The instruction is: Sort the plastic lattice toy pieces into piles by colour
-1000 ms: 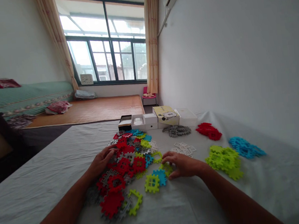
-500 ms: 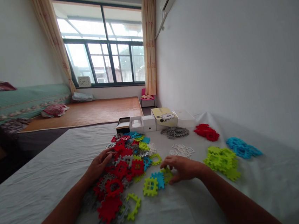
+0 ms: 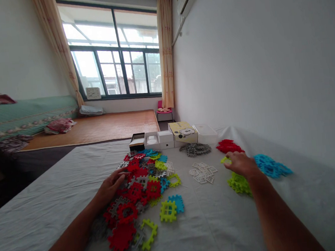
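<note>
A mixed heap of red, grey, green and blue plastic puzzle tiles (image 3: 135,191) lies on a white sheet. My left hand (image 3: 110,188) rests on the heap's left side, fingers curled against a red tile. Over the lime green pile (image 3: 237,182) hovers my right hand (image 3: 241,163), pinching a lime green tile (image 3: 225,160) at its fingertips. Separate piles lie around it: blue (image 3: 270,166), red (image 3: 228,146), grey (image 3: 195,149) and white (image 3: 203,172). A green tile (image 3: 168,211) and a blue tile (image 3: 177,202) lie loose near the heap.
Several small boxes (image 3: 173,136) line the far edge of the sheet-covered surface (image 3: 44,204). A white wall (image 3: 254,73) runs close along the right side. Beyond are a wooden platform, a green-covered bed and a large window.
My right hand lifted a lime green tile from beside the mixed heap and carried it right to the green pile. My left hand stayed on the heap.
</note>
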### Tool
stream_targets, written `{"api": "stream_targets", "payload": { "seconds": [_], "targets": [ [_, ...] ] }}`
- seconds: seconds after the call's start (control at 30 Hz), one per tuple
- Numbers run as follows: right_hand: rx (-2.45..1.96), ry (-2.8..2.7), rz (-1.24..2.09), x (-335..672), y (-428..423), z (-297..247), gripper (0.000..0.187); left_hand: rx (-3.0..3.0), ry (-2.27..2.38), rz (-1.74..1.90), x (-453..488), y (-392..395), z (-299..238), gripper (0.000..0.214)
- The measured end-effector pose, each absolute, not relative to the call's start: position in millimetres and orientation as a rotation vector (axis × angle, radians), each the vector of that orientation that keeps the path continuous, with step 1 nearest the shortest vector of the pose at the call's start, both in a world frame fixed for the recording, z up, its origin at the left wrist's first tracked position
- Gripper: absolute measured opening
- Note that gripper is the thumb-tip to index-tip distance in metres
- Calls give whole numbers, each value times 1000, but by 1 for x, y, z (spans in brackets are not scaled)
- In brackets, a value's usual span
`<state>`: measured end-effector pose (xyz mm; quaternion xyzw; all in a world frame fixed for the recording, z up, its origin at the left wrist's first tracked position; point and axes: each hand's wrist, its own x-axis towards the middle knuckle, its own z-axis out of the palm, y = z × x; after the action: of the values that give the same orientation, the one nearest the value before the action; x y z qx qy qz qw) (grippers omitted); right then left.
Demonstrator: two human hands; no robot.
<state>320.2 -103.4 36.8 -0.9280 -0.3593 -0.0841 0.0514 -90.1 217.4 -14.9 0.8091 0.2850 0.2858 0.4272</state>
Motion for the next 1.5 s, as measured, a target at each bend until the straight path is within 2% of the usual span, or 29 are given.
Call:
{"api": "stream_targets", "payload": {
  "seconds": [0.13, 0.2, 0.33, 0.43, 0.53, 0.63, 0.77, 0.97, 1.13, 1.33, 1.5],
  "targets": [
    [-3007, -835, -76, 342, -126, 37, 33, 2001, 707, 746, -90, 216, -14, 62],
    [-2975, -888, -118, 343, -124, 34, 34, 1974, 710, 767, -89, 214, -13, 63],
    [-2456, -1437, -298, 311, -89, 27, 34, 1945, 708, 780, -89, 212, -13, 66],
    [-1947, -1799, -204, 259, -54, 19, 32, 1976, 713, 762, -89, 212, -13, 64],
    [-1733, -2017, -75, 209, -31, 8, 37, 2015, 716, 748, -89, 210, -11, 62],
    [-1783, -2127, -62, 182, -21, 1, 38, 2032, 721, 752, -89, 209, -9, 62],
    [-1881, -2133, -82, 180, -23, 5, 23, 2024, 710, 743, -90, 208, -9, 66],
    [-1852, -2047, -36, 188, -32, 5, 43, 2023, 690, 743, -90, 211, -11, 64],
    [-1892, -2033, -16, 193, -34, 8, 43, 2031, 669, 704, -90, 217, -17, 63],
    [-2211, -1594, -346, 243, -54, 31, 43, 2013, 692, 723, -90, 215, -15, 68],
    [-2602, -1151, -464, 306, -93, 35, 46, 2014, 682, 739, -90, 215, -14, 65]
  ]
}}
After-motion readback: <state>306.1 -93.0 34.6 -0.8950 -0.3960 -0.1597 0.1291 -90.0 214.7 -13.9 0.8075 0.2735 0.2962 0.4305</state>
